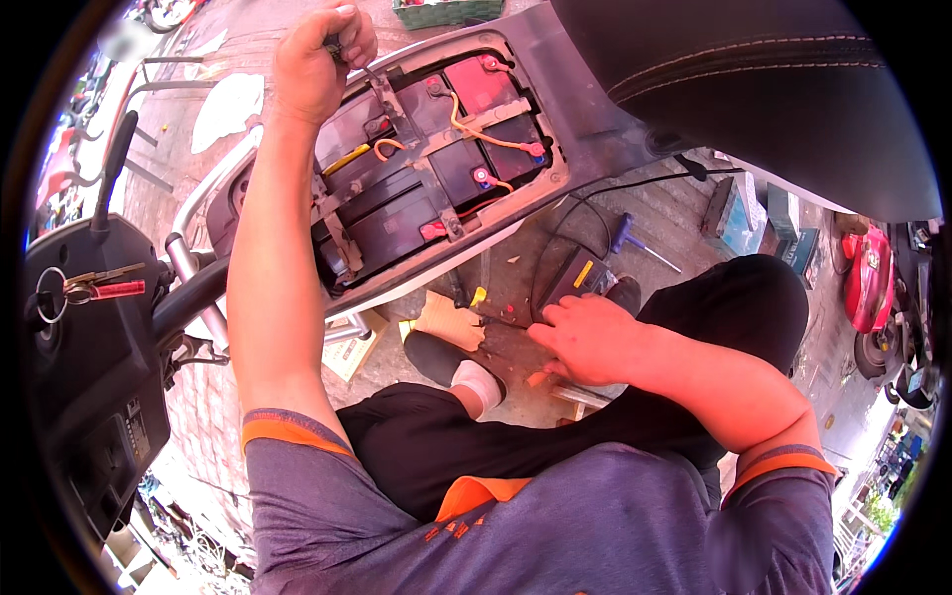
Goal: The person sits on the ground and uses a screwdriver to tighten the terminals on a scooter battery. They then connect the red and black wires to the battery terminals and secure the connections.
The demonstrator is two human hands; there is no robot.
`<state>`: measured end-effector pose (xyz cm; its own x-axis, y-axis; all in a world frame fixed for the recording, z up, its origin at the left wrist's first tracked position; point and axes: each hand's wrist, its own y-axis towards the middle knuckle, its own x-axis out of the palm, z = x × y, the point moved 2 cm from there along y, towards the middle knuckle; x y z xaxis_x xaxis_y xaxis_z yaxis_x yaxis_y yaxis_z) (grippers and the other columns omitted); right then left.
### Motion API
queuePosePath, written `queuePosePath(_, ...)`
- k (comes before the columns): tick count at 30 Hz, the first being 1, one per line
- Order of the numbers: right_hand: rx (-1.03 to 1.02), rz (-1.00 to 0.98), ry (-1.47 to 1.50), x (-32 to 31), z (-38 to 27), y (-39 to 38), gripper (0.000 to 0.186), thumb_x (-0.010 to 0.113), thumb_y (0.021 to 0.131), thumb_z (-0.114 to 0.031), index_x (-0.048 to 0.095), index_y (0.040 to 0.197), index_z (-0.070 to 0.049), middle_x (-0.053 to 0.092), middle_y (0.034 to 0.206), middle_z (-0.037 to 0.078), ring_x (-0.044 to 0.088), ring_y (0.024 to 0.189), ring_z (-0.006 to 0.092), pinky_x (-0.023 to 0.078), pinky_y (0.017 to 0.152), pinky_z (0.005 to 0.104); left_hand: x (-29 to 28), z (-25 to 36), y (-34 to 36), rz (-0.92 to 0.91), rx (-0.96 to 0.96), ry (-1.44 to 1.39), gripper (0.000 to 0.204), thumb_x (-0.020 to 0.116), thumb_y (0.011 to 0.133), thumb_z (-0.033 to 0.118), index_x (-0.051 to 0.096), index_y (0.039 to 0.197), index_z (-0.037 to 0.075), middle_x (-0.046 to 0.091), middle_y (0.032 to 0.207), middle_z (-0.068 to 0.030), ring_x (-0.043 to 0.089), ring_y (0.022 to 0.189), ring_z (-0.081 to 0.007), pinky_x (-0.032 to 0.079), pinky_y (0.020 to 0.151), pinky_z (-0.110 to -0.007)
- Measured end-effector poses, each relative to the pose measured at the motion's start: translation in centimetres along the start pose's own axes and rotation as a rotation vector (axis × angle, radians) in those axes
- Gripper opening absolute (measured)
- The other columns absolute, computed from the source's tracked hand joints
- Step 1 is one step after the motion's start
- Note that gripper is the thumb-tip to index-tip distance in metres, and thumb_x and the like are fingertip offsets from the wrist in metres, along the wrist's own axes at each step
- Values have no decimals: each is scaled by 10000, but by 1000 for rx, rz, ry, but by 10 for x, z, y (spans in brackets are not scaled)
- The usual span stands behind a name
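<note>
My left hand (322,64) is raised over the far left edge of the battery compartment (550,183), its fingers closed round a small dark thing I cannot make out. A thin shaft runs from that grip toward a metal bracket (389,104). Inside the compartment sit several dark batteries (387,223) joined by orange wires (486,136), some with red terminal covers (433,229). Low between my knees, my right hand (587,339) has its fingers curled beside a dark, slender object on the ground. What these fingers hold is hidden.
A tan work glove (448,319) lies by my shoe. Near my right knee are a dark box with a yellow label (580,276), a blue-handled tool (627,236) and a black cable (625,185). The scooter's seat (754,89) rises right; keys (94,288) hang at its front panel.
</note>
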<state>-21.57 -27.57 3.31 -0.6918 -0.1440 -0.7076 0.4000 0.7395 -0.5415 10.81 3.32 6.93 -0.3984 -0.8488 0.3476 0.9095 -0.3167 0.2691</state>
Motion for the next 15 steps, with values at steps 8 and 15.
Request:
queuePosePath(8,66,-21,-31,5,11,0,453,750,955,-440,664,1231,-92,678,1162,144,672,1120,342,555,953,473,61,-17,-15,516,334,462,228,457,1102,156,573,977,6,621,876,-115,606,759,-212,548,719,-349)
queuePosePath(15,19,-1,-13,0,1,1,491,765,947,-446,666,1270,-89,694,1216,145,670,1173,332,550,976,461,41,5,-14,193,80,360,214,575,1022,252,612,985,44,594,785,-56,551,696,-159,461,658,-297)
